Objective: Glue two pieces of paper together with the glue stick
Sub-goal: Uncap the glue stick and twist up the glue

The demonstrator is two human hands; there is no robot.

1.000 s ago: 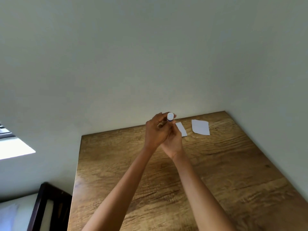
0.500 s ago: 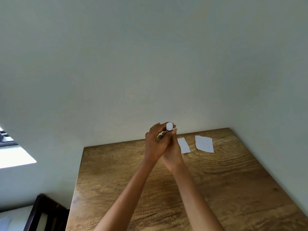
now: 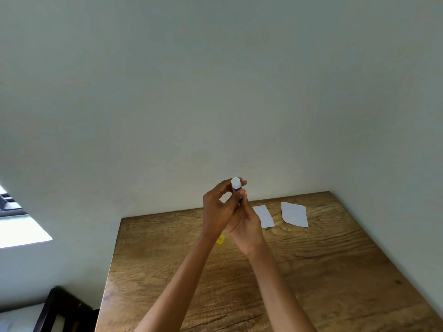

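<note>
Most of the glue stick (image 3: 236,189) is buried in your hands: only the white top and a strip of blue body show. A small yellow thing (image 3: 220,239) peeks out under your left wrist, on the table or just above it; can't tell what it is.

Your left hand (image 3: 217,208) pinches the stick's upper end with fingertips curled round it. Your right hand (image 3: 245,225) grips the lower body, fingers wrapped. You hold the stick upright, above the wooden table (image 3: 311,271), near its far edge.

The narrow paper piece (image 3: 265,216) lies flat just right of your right hand, partly hidden by it. The wider paper piece (image 3: 294,214) lies beside it, apart, near the far right corner by the wall (image 3: 215,92).

Bare wood runs from your forearms to the near and right edges.
</note>
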